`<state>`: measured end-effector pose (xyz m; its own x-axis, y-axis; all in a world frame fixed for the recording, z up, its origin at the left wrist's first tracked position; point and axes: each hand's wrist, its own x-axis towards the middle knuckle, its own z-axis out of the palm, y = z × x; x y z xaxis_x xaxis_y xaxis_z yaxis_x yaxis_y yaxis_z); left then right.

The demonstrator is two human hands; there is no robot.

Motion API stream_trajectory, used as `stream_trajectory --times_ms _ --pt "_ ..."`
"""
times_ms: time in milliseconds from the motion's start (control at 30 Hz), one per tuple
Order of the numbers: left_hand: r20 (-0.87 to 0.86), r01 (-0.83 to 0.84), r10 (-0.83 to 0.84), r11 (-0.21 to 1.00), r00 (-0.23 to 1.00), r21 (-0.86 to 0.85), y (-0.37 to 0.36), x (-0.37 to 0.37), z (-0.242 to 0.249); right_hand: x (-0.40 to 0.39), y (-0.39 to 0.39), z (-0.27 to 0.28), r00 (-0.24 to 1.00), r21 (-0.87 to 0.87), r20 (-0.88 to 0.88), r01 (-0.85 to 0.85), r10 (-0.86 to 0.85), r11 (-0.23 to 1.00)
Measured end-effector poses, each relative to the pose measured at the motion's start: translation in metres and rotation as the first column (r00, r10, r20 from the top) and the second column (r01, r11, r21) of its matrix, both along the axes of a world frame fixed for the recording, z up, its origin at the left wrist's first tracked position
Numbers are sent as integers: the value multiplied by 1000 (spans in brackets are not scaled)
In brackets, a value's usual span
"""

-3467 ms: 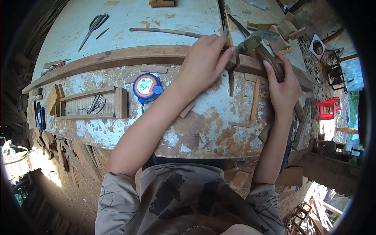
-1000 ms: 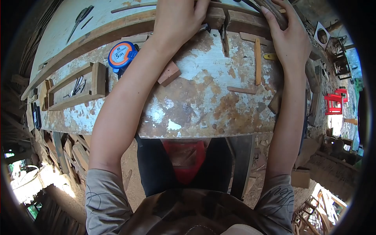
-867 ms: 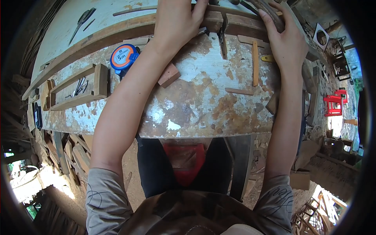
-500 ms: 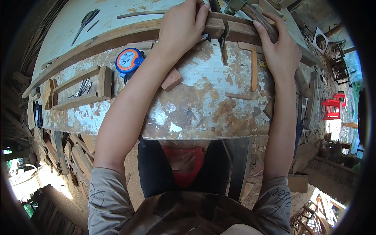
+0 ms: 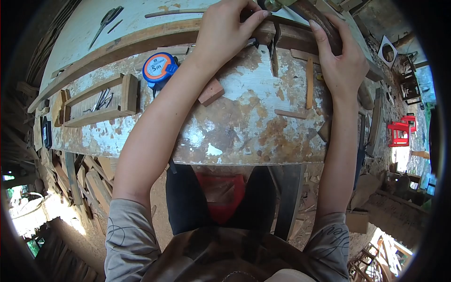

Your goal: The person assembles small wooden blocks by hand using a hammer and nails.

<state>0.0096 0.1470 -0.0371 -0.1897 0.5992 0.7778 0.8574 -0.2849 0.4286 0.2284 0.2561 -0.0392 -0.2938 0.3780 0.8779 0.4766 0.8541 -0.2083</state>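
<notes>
Brown wooden-handled hammer (image 5: pixel 315 15) is grasped in your right hand (image 5: pixel 346 66); your left hand (image 5: pixel 229 24) has an unclear hold. Flaking white counter (image 5: pixel 244 129) lies open along its near edge.

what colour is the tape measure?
The tape measure is blue with an orange ring; see head view.

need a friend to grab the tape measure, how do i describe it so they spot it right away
Find the long wooden beam crossing the paint-worn workbench. On its near side, between the wooden tray of thin metal pieces and the person's left forearm, sits the tape measure. Its blue case and orange-ringed pale face set it apart from its brown wooden neighbours.
</notes>
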Motion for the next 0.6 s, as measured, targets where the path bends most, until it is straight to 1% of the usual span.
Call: stream_trajectory --times_ms 67,167,200,300,367,467,500,567,600 --pt "10 6 -6 999 1000 -31 0 1 0 -1 0 -1 999 40 -35 -33 34 999" --pt "47 54 -54 999 997 0 0 0 1 -3 1 2 992 104 -74 -97 105 990" --pt "31 34 -34 999 999 -3 -1 -1 1 -4 1 3 987 125 -86 -122 133 985" --pt "1 -5 5 1000 1000 -20 0 -1 0 1 -3 2 996 34 28 -83 82 996" --pt "4 -21 21 999 1000 -30 1 -2 -2 1 -1 1 996 53 4 -93 93 994" --pt "14 21 -21 1000 1000 -5 -1 -1 0 -4 1 1 992 99 -42 -114 119 988" --pt "4 1 -1 1000 1000 -5 0 -2 -1 -5 2 1 990 116 -59 -120 128 986" --pt "-24 -32 32 999 999 -3 2 -3 -5 -4 0 -1 995 52 -13 -94 95 994" --pt "-33 -50 49 998 998 -43 2 -3 -4 -2 -1 -2 997 18 14 -75 75 997"
